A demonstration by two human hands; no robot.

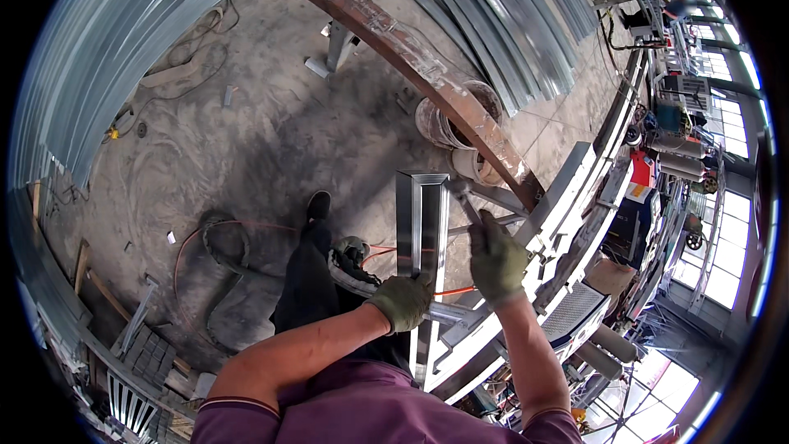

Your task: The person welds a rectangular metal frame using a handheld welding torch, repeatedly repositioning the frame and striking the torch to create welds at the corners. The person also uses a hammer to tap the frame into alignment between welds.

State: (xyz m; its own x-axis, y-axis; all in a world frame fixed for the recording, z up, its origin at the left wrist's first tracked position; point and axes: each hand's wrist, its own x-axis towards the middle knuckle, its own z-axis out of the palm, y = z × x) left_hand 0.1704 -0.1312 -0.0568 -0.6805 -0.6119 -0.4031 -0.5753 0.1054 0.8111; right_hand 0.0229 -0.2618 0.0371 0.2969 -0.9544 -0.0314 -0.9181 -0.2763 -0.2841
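Floor [271, 136] spreads below. The left hand [401, 302] clamps its grip on a frame [437, 234], the right hand [496, 263] on a hammer [469, 206].

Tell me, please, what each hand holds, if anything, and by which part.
The right hand holds a hammer-like tool by its handle. The left hand touches the metal frame's left side; gripping is unclear.
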